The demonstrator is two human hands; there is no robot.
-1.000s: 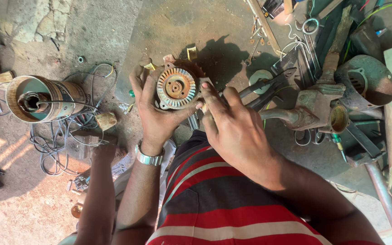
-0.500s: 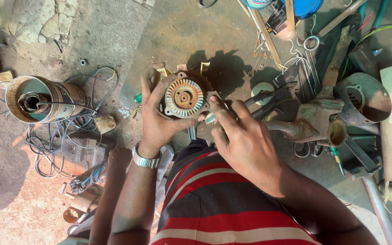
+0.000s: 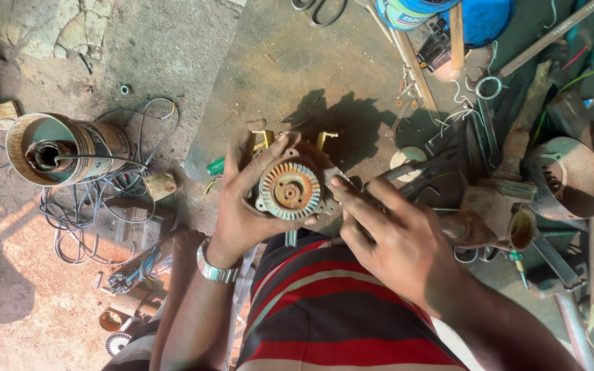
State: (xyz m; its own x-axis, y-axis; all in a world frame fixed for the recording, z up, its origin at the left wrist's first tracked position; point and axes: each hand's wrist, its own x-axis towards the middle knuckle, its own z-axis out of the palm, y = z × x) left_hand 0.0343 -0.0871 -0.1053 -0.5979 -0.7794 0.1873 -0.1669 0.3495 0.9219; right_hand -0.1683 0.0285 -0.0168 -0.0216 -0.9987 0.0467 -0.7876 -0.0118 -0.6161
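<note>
While the left hand (image 3: 242,199) wraps its fingers around a round finned motor part (image 3: 289,190), gripping it above the lap, the right hand (image 3: 393,240) presses a fingertip on the part's right edge, fingers loosely bent. Left of them on the floor lies a cylindrical pump body (image 3: 63,148) over tangled cables (image 3: 97,206); rusty pipe fittings (image 3: 496,213) sit right.

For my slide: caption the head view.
Left hand holds a rusty finned rotor; right hand touches its edge.
</note>
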